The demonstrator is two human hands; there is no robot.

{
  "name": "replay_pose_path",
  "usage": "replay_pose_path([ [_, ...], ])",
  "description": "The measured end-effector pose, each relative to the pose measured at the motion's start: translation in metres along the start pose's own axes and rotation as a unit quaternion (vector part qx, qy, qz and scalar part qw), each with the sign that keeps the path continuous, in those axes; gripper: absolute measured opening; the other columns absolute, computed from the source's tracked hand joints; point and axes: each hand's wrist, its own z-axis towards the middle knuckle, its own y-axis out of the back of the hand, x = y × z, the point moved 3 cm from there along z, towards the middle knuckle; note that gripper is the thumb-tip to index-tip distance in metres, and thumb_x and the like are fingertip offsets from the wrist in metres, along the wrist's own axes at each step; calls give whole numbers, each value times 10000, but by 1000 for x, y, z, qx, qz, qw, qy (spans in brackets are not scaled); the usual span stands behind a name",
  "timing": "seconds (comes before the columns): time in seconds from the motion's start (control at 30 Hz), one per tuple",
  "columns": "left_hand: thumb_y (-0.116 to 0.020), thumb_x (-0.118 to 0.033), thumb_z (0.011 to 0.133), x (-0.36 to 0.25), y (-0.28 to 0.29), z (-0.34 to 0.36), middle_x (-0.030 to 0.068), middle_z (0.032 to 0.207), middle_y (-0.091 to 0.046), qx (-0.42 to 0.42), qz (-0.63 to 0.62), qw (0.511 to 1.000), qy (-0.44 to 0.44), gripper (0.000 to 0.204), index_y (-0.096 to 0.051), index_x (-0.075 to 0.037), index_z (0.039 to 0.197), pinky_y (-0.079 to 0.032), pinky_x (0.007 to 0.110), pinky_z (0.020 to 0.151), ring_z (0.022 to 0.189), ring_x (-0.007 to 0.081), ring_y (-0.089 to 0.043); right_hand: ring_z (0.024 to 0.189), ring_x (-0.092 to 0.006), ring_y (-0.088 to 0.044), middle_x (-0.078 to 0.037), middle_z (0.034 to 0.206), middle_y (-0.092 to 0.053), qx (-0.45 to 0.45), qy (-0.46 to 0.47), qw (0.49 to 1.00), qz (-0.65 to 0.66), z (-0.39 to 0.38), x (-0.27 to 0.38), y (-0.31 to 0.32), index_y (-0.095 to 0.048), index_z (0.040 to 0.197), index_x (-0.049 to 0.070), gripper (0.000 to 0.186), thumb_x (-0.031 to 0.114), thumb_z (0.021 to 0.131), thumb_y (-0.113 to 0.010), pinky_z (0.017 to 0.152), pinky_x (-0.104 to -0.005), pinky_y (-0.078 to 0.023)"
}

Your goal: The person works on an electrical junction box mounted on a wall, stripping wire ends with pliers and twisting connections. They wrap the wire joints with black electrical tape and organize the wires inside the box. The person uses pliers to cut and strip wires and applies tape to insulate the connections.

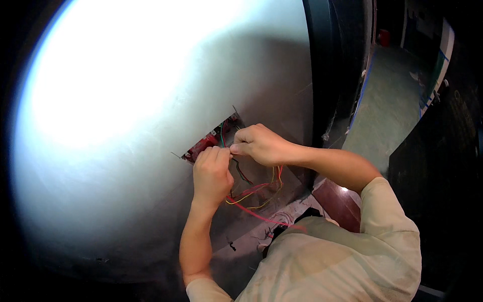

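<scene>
My left hand and my right hand meet fingertip to fingertip in front of a recessed red electrical box in the wall. Both are closed in a pinch on thin electrical wire; its ends are hidden behind the fingers. A dark wire hangs down just below the fingertips. Inside the opening a green wire runs beside the right fingers. Below the hands, loose yellow wire and red wire loop out and droop towards my body.
The grey wall is brightly lit at upper left. A dark upright frame stands right of it, with a green floor edged by blue tape beyond. Pale debris lies on the floor by the wall's foot. A red object stands far off.
</scene>
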Motion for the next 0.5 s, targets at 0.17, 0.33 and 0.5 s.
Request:
replay_pose_path([
  [0.17, -657, 42, 783, 6, -20, -12, 119, 801, -586, -127, 111, 982, -90, 218, -672, 12, 998, -414, 443, 604, 698, 319, -571, 593, -107, -470, -5, 749, -589, 113, -207, 923, 304, 11, -32, -12, -711, 919, -17, 291, 239, 1053, -668, 549, -294, -377],
  [0.33, -674, 22, 844, 4, -16, -3, 103, 785, -583, -150, 94, 982, -66, 133, -668, 5, 976, -410, 429, 598, 685, 310, -573, 570, -65, -431, 5, 755, -592, 59, -125, 933, 332, 0, -14, -7, -718, 964, -20, 325, 277, 1074, -647, 522, -259, -360],
  [0.5, -684, -21, 893, 4, -12, 2, 104, 818, -604, -92, -1, 996, 6, 110, -682, -36, 1001, -432, 441, 677, 752, 322, -596, 641, -90, -571, -43, 800, -704, -3, -20, 997, 76, -21, 4, 10, -770, 1040, -5, 281, 247, 1060, -648, 575, -287, -457],
])
